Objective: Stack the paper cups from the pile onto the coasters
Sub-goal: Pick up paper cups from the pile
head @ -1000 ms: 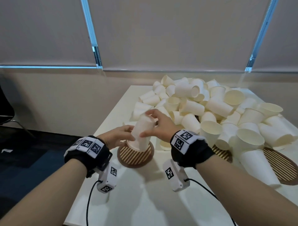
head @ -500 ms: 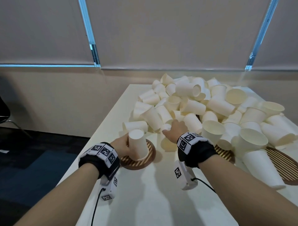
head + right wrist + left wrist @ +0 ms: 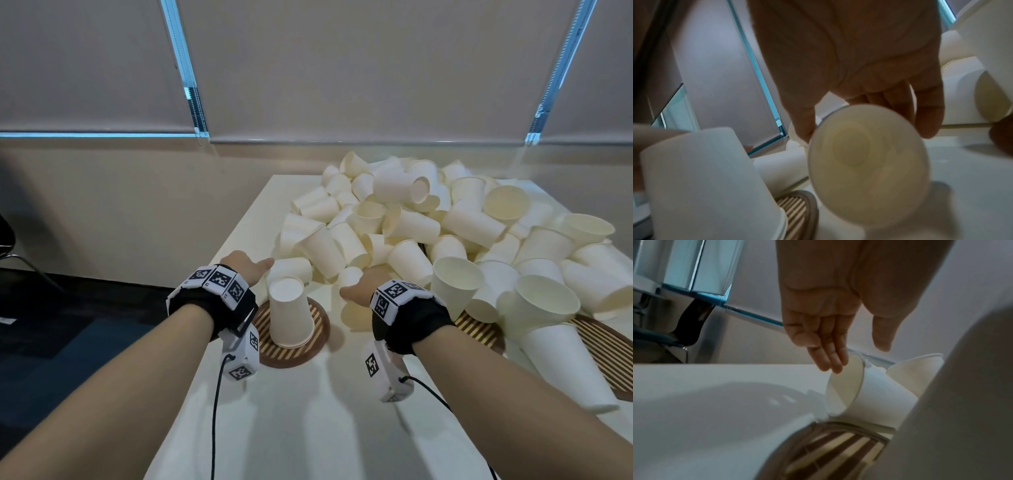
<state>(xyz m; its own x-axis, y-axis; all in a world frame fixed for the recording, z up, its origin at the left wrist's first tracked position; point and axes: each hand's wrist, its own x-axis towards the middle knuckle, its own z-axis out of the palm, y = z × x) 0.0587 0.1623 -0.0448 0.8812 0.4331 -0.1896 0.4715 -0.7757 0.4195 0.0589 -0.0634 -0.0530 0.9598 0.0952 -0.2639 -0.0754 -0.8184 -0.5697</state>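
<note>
A short stack of upside-down white paper cups stands on the left round slatted coaster. My left hand is past the stack, open, its straight fingertips touching the rim of a cup lying on its side. My right hand is at the near edge of the cup pile. Its thumb and fingers grip a lying cup whose mouth faces the wrist camera.
Loose cups partly cover a middle coaster and a right coaster. A large cup lies on its side at the right. The white table's left edge drops to a dark floor; a wall stands behind.
Both hands put a cup on the stack, then let go. The left hand moved forward to a lying cup. The right hand reached the pile's edge and took hold of a cup.
</note>
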